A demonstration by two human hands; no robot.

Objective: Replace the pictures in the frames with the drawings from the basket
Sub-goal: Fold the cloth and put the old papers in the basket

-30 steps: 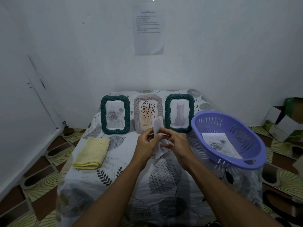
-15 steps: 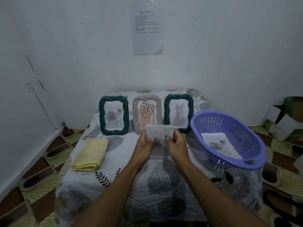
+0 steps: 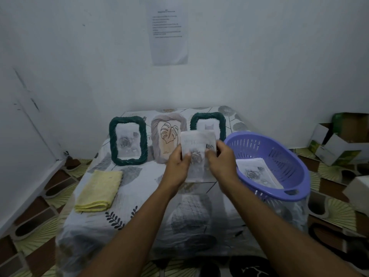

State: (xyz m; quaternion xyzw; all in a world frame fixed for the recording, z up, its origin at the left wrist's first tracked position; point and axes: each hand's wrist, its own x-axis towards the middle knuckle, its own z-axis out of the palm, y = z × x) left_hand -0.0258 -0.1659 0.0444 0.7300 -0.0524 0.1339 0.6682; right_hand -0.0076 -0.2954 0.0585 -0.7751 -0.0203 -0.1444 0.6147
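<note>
A printed notice (image 3: pixel 169 31) hangs on the white wall (image 3: pixel 259 56); its lines of text are too small and blurred to read, and no brand or label shows anywhere; both hands hold one sheet of paper, a drawing (image 3: pixel 198 144), upright above the middle of the desk (image 3: pixel 139 176); the left hand (image 3: pixel 177 164) has its fingers (image 3: pixel 184 156) clamped on the sheet's left edge, and the right hand (image 3: pixel 221 158) pinches its right edge; a grey rose shows faintly through the paper; compared with half a second ago the sheet is lifted higher and shifted right, so it now covers the lower part of the right green frame (image 3: pixel 207 124) and its cat picture, which was fully visible before; the left green frame (image 3: pixel 128 139) with a rose picture and the beige middle frame (image 3: pixel 167 136) with a leaf outline stand in a row at the back of the desk as before; a purple basket (image 3: pixel 279 156) sits at the right edge, with another rose drawing (image 3: pixel 255 173) lying inside; a folded yellow cloth (image 3: pixel 99 190) lies at the left; the desk wears a white cover printed with grey leaves; the floor (image 3: pixel 40 216) is patterned in brown and green; cardboard boxes (image 3: pixel 339 144) sit by the wall at far right.
</note>
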